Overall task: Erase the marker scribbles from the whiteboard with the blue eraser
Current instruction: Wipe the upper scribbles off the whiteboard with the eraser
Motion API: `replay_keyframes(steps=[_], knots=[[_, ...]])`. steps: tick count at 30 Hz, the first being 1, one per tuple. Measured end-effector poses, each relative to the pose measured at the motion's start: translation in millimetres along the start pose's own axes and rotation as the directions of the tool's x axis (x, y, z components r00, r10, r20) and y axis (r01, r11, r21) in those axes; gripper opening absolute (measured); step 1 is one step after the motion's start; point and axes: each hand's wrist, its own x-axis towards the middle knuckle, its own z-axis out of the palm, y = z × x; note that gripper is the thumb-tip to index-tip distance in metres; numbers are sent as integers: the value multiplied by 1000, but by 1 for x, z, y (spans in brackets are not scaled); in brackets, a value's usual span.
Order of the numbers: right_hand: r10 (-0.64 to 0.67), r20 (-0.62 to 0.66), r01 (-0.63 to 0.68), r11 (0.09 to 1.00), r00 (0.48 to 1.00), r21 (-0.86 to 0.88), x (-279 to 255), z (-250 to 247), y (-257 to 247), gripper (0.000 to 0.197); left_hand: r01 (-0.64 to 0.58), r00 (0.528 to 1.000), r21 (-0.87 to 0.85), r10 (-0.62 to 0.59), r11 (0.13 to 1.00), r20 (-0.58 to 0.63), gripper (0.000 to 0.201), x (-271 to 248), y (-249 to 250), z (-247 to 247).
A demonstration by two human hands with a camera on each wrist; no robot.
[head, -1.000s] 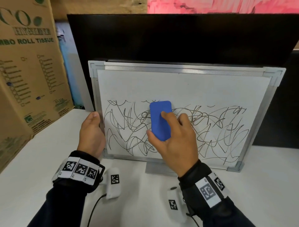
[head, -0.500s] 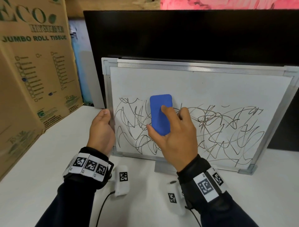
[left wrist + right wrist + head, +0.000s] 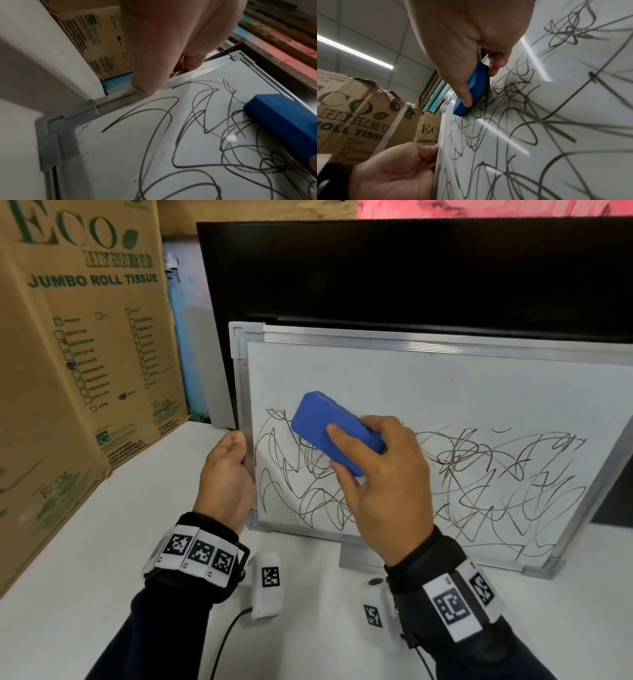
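Whiteboard, aluminium-framed, propped near upright on a white tabletop against a black panel, its lower half covered in black marker scribbles. Blue eraser, tilted, lies flat against the upper-left scribbles, the right hand gripping it with thumb on one long edge and fingers curled over the other. Left hand clasps the board's left frame edge, thumb in front; a printed cardboard box stands to the left.
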Motion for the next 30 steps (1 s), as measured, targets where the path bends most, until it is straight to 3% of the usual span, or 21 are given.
replay_keyframes(steps=[5, 30], knots=[[-2, -47, 3, 1000, 999, 8, -1, -3, 6, 43, 14, 1000, 13, -14, 1000, -2, 29, -1, -2, 2], [0, 2, 0, 995, 1000, 101, 6, 27, -19, 45, -15, 1000, -28, 16, 1000, 25, 25, 0, -7, -3]])
